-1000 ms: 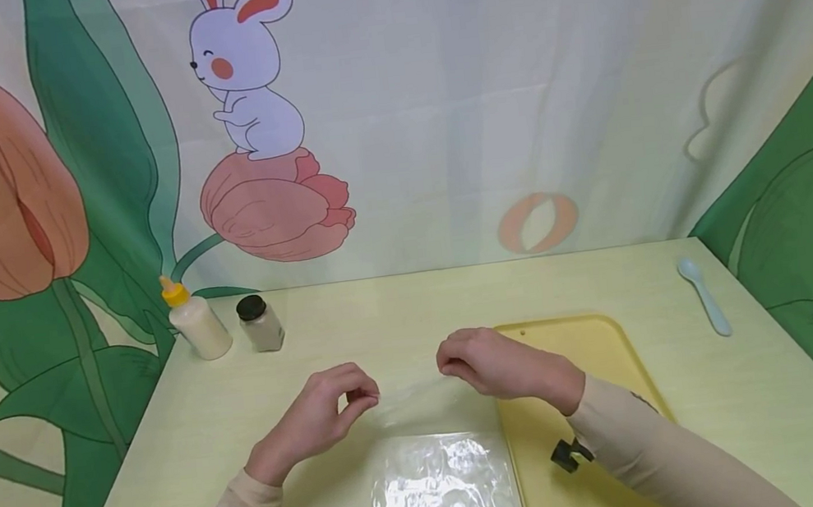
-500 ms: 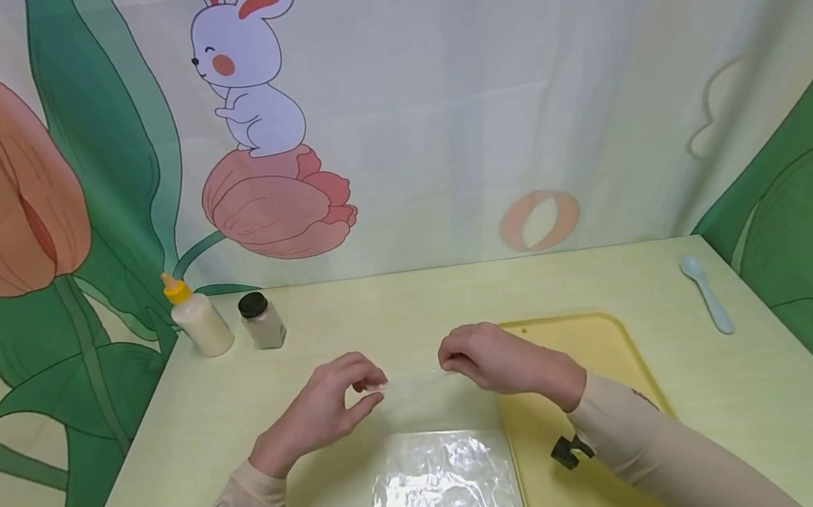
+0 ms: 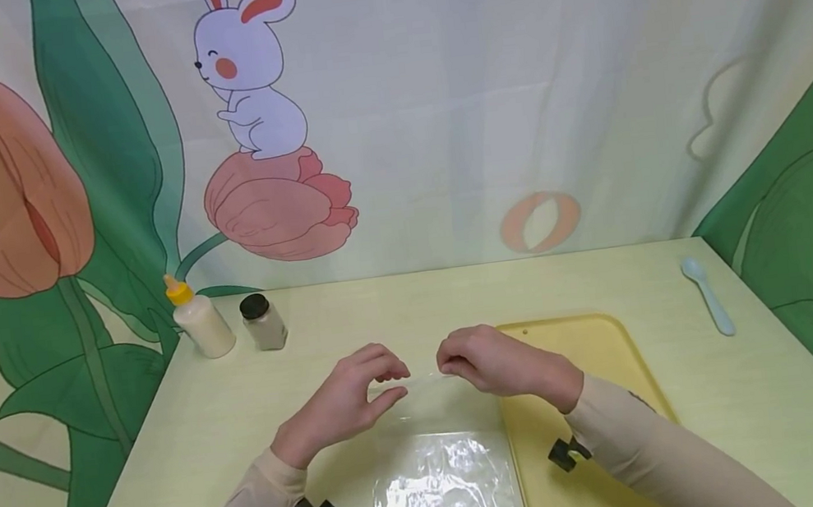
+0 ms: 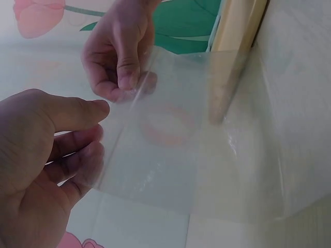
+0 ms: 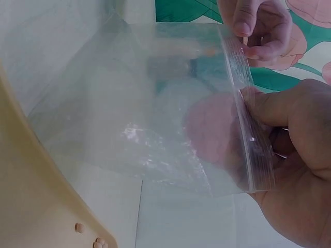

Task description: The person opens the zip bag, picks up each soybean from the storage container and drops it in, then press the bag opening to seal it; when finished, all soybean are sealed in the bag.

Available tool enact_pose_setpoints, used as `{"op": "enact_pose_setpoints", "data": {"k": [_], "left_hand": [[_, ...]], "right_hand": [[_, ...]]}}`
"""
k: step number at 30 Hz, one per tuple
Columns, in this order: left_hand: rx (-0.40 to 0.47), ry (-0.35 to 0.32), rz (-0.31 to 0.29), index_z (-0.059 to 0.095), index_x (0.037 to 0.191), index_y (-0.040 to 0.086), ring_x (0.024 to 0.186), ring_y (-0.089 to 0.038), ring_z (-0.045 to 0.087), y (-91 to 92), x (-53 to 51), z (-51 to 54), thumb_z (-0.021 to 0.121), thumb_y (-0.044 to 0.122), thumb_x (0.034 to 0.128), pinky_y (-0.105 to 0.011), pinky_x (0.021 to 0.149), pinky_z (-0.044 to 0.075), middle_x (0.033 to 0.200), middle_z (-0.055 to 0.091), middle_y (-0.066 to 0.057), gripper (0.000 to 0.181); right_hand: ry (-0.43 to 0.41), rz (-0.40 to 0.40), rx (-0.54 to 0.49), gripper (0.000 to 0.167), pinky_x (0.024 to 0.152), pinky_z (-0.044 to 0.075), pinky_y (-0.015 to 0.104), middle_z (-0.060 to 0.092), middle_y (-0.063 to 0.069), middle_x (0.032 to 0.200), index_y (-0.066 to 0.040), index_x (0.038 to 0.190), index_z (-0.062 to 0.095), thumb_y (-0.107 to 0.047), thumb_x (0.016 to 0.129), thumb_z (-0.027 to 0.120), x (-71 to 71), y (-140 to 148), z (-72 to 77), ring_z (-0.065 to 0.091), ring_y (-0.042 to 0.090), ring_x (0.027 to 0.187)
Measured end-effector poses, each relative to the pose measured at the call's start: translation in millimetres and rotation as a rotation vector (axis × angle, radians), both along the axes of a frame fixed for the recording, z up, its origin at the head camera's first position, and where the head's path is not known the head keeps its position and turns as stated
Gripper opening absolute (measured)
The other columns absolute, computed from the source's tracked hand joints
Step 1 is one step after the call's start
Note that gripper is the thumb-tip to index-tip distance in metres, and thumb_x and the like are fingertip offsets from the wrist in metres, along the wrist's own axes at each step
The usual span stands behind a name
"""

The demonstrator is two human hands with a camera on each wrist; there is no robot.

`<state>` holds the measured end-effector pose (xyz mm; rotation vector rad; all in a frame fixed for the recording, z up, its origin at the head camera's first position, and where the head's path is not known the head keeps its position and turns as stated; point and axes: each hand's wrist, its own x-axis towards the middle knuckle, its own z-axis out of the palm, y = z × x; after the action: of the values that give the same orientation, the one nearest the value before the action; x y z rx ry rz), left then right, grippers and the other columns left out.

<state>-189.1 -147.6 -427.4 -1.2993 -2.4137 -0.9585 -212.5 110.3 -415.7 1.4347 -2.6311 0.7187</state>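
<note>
In the head view my right hand [image 3: 503, 359] pinches the zip edge of a clear zip-lock bag [image 3: 437, 403], which spreads below the hands. The right wrist view shows the thumb on the ridged strip of this zip-lock bag [image 5: 170, 119], the fingers behind it. My left hand [image 3: 350, 396] is at the other end of that edge, thumb apart from the fingers. Through the film of the zip-lock bag [image 4: 155, 160], the left wrist view shows the left fingertips lightly behind its edge. Shiny clear plastic [image 3: 442, 489] lies on the table below; whether it is a separate bag I cannot tell.
A yellow tray [image 3: 603, 423] lies under the right forearm. At the back left stand a squeeze bottle [image 3: 203, 326] with a yellow cap and a black-lidded jar [image 3: 266, 330]. A light-blue spoon [image 3: 711, 300] lies at the far right. A printed curtain [image 3: 422, 120] hangs behind the table.
My left hand has slid right along the bag's edge towards the right hand, and its thumb has parted from the fingers. The right hand has kept its pinch almost in place.
</note>
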Motion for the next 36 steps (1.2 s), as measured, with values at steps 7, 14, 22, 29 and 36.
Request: {"op": "enact_pose_setpoints", "data": {"k": [7,14,22,29,36], "left_hand": [[-0.008,0.015,-0.035,0.066,0.096,0.008,0.083,-0.017,0.060,14.2,-1.8,4.9,0.075,0.008,0.0831,-0.023,0.075,0.052,0.093,0.063,-0.002,0.015],[-0.034,0.051,-0.050,0.066,0.094,0.008,0.084,-0.015,0.059,25.3,-2.1,6.2,0.076,0.009,0.0831,-0.021,0.076,0.050,0.092,0.064,-0.001,0.015],[-0.131,0.062,0.002,0.066,0.094,0.010,0.083,-0.013,0.058,29.2,0.8,4.7,0.073,0.010,0.0857,-0.019,0.075,0.049,0.091,0.062,0.001,0.012],[-0.158,0.052,0.033,0.067,0.095,0.010,0.084,-0.014,0.058,31.1,1.9,3.9,0.074,0.010,0.0853,-0.020,0.075,0.049,0.091,0.063,-0.001,0.012],[-0.193,0.094,0.057,0.069,0.094,0.010,0.086,-0.012,0.057,33.7,1.9,3.1,0.076,0.010,0.0836,-0.022,0.075,0.050,0.092,0.063,0.000,0.013]], "right_hand": [[0.015,0.006,-0.005,0.008,0.069,0.048,0.020,0.062,-0.005,0.082,-0.011,0.088,0.067,-0.010,0.094,0.062,-1.0,-2,-3.4,0.053,0.006,0.073],[0.002,0.005,-0.003,0.008,0.069,0.048,0.020,0.062,-0.005,0.082,-0.010,0.090,0.068,-0.010,0.094,0.062,-1.3,-2,-3.5,0.053,0.005,0.073],[0.019,0.017,-0.015,0.008,0.069,0.049,0.020,0.064,-0.004,0.083,-0.009,0.090,0.068,-0.009,0.094,0.062,-1.9,-2,-5.2,0.055,0.006,0.074],[0.017,0.028,-0.016,0.008,0.069,0.048,0.020,0.063,-0.004,0.082,-0.008,0.090,0.069,-0.009,0.094,0.062,-2.8,-2,-7.4,0.054,0.006,0.073],[0.019,0.033,-0.016,0.008,0.070,0.049,0.020,0.064,-0.004,0.083,-0.009,0.092,0.068,-0.010,0.095,0.061,-3.4,-2,-8.1,0.055,0.006,0.074]]}}
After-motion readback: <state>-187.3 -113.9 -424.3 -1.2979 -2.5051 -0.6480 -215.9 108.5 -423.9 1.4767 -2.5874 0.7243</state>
